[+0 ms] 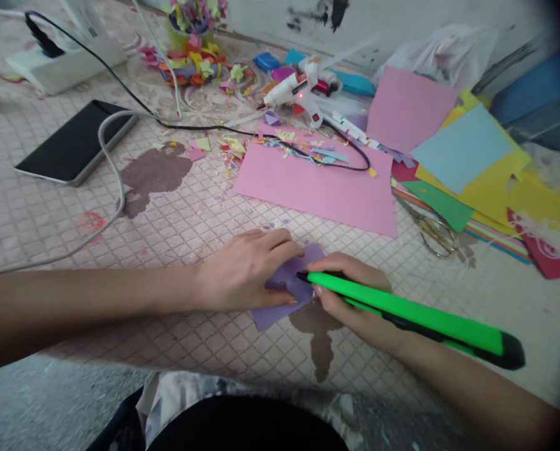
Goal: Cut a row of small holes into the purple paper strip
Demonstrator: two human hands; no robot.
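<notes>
Purple paper [287, 272] lies on the bench [195, 219] just below the centre of the frame, held down by the spread fingers of the left hand [247, 269]; the fingers of the right hand [355, 288] grasp a green-and-black tool [411, 307], its dark tip at the paper. Pink sheet [308, 188], centre; glue gun [299, 91], upper centre; scissors [435, 232], right; black tablet [77, 141], upper left

Wears a smooth black garment [247, 426] in front, with pale, grey-blotched cloth [179, 394] showing around it.
</notes>
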